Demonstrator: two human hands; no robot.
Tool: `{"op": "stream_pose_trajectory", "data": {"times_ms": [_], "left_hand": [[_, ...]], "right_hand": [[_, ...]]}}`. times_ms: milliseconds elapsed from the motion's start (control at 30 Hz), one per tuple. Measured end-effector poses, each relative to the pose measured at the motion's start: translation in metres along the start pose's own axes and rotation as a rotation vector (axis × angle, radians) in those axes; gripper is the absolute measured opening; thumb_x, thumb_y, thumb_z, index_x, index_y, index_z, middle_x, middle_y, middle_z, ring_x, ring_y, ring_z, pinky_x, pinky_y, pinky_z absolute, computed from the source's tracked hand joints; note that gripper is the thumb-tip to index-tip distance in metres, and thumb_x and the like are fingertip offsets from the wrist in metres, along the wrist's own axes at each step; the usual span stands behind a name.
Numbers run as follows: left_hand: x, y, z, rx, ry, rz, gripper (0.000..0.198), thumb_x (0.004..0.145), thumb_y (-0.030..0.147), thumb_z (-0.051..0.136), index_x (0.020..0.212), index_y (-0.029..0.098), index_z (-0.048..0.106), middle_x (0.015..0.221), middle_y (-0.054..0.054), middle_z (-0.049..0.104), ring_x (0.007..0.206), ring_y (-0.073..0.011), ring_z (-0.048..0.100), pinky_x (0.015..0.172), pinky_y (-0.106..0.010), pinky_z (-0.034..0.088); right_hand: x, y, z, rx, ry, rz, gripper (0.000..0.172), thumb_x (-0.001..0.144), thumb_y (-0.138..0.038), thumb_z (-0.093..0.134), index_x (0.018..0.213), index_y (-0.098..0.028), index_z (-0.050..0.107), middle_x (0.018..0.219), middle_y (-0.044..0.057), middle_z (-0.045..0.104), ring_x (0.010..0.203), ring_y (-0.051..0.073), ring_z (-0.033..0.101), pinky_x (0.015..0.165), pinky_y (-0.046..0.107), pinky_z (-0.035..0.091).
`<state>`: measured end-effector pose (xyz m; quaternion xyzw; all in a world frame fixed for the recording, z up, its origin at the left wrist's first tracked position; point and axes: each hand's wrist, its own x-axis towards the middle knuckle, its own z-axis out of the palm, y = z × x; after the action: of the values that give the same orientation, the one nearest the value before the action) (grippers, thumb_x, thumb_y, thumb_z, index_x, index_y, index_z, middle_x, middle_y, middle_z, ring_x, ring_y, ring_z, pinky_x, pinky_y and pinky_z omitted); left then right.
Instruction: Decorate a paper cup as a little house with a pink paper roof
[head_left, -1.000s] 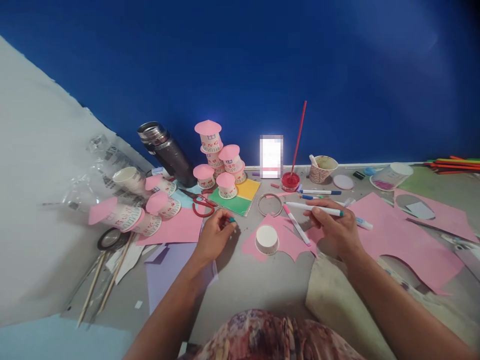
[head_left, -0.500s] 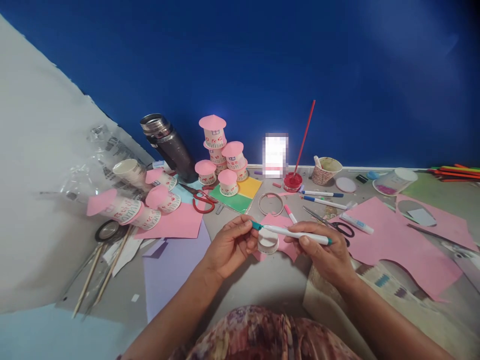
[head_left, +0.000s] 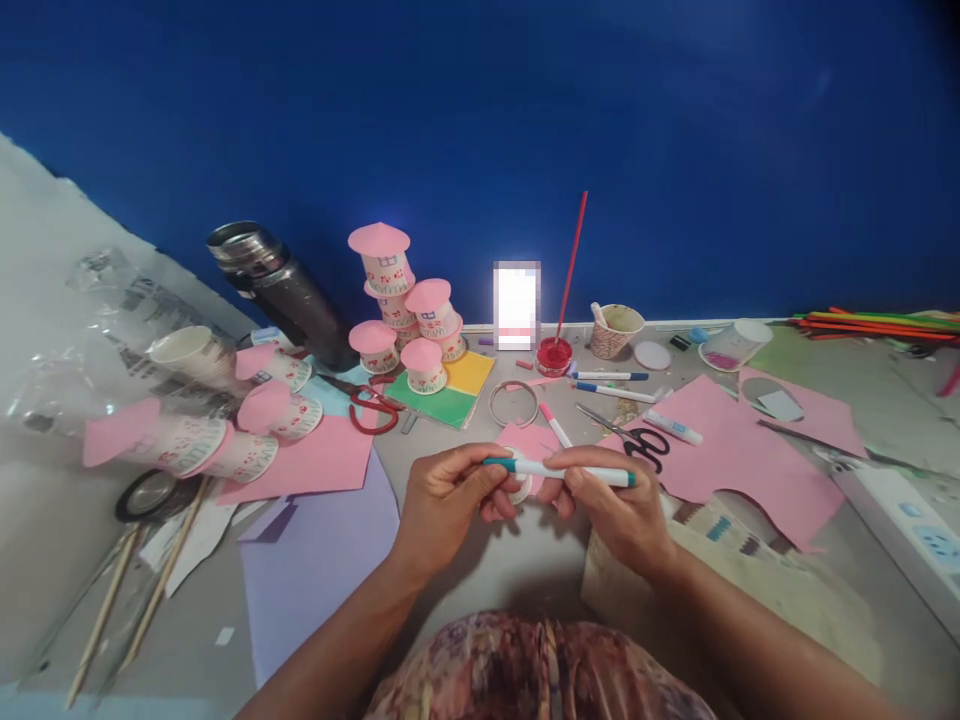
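L hand (head_left: 450, 495): fingers pinched on cap (head_left: 501, 465). R hand (head_left: 619, 505): fingers closed rnd marker (head_left: 553, 471). Cap, apart 1 s ago, now appears seated; marker thus can't mark as is. Marker btwn hands, partly hiding cup (head_left: 520, 490).

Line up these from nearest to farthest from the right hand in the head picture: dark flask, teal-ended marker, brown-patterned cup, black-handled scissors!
1. Teal-ended marker: in the right hand.
2. Black-handled scissors: just beyond its fingers.
3. Brown-patterned cup: farther back, near the wall.
4. Dark flask: way over left.
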<state>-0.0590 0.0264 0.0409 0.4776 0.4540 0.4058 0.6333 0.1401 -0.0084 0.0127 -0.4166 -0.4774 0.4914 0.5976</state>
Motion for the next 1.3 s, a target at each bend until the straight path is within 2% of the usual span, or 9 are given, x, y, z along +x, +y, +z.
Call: {"op": "stream_pose_trajectory", "data": {"times_ms": [200,333,467,567,633,733,900,1067,1300], "left_hand": [[-0.007,-0.009,-0.002,0.17,0.073,0.18,0.017,0.085,0.035,0.081,0.094,0.021,0.084,0.064,-0.003,0.078,0.051,-0.0172,0.068,0.047,-0.026,0.053],[-0.002,-0.011,-0.004,0.2,0.096,0.219,0.025,0.091,0.038,0.076,0.111,0.022,0.079,0.073,-0.001,0.079,0.051,-0.0142,0.065,0.051,-0.026,0.055],[0.001,-0.012,-0.02,0.323,0.274,0.363,0.033,0.094,0.034,0.074,0.125,0.025,0.069,0.087,0.0,0.075,0.068,-0.0145,0.069,0.065,-0.026,0.058],[-0.003,-0.021,-0.034,0.597,0.37,0.588,0.012,0.095,0.025,0.071,0.106,0.024,0.071,0.096,-0.002,0.072,0.082,-0.0162,0.069,0.081,-0.03,0.059],[-0.009,-0.03,-0.037,0.768,0.302,0.758,0.013,0.095,0.019,0.069,0.107,0.024,0.069,0.1,-0.004,0.073,0.089,-0.0186,0.07,0.085,-0.034,0.06],[-0.017,-0.044,-0.03,0.93,0.081,0.906,0.029,0.096,0.014,0.068,0.123,0.024,0.065,0.116,-0.009,0.073,0.111,-0.0241,0.071,0.097,-0.039,0.06],[-0.012,-0.058,-0.016,1.115,-0.077,0.876,0.055,0.095,0.02,0.069,0.147,0.02,0.05,0.136,-0.017,0.066,0.133,-0.0319,0.061,0.112,-0.05,0.049],[0.0,-0.063,-0.019,1.258,-0.021,0.789,0.072,0.093,0.022,0.071,0.157,0.018,0.038,0.149,-0.021,0.055,0.144,-0.0372,0.05,0.118,-0.055,0.039],[0.01,-0.069,-0.019,1.31,0.015,0.825,0.064,0.092,0.013,0.067,0.151,0.022,0.046,0.148,-0.02,0.05,0.141,-0.036,0.049,0.116,-0.052,0.043]], "right_hand": [[-0.003,0.006,0.011,0.186,-0.003,0.103,0.031,0.092,-0.051,0.076,0.096,-0.021,0.083,0.068,0.006,0.08,0.046,0.014,0.064,0.045,0.025,0.052],[0.011,0.003,-0.004,0.125,-0.028,0.139,0.034,0.087,-0.053,0.08,0.095,-0.02,0.083,0.065,0.004,0.075,0.048,0.014,0.062,0.044,0.025,0.048],[0.041,-0.002,-0.047,0.138,0.326,0.078,0.04,0.078,-0.058,0.083,0.082,-0.018,0.08,0.05,-0.005,0.052,0.045,0.009,0.045,0.042,0.022,0.04],[0.059,0.0,-0.079,-0.048,0.42,0.147,0.047,0.081,-0.062,0.078,0.093,-0.016,0.079,0.064,-0.001,0.062,0.047,0.008,0.046,0.041,0.022,0.039],[0.065,0.004,-0.092,-0.304,0.421,0.176,0.048,0.088,-0.06,0.067,0.1,-0.015,0.079,0.075,0.005,0.072,0.052,0.012,0.056,0.046,0.024,0.046],[0.067,0.009,-0.098,-0.607,0.416,0.208,0.038,0.086,-0.048,0.066,0.102,-0.016,0.08,0.077,0.006,0.077,0.058,0.018,0.066,0.053,0.029,0.052],[0.067,0.011,-0.098,-0.851,0.372,0.202,0.029,0.081,-0.036,0.067,0.1,-0.021,0.082,0.074,0.004,0.079,0.067,0.023,0.071,0.069,0.034,0.052],[0.067,0.011,-0.099,-0.948,0.331,0.194,0.031,0.082,-0.036,0.063,0.102,-0.022,0.083,0.082,0.005,0.082,0.07,0.024,0.071,0.071,0.034,0.049],[0.067,0.016,-0.103,-0.965,0.301,0.19,0.032,0.085,-0.039,0.063,0.104,-0.021,0.082,0.077,0.003,0.08,0.063,0.021,0.067,0.067,0.032,0.048]]}}
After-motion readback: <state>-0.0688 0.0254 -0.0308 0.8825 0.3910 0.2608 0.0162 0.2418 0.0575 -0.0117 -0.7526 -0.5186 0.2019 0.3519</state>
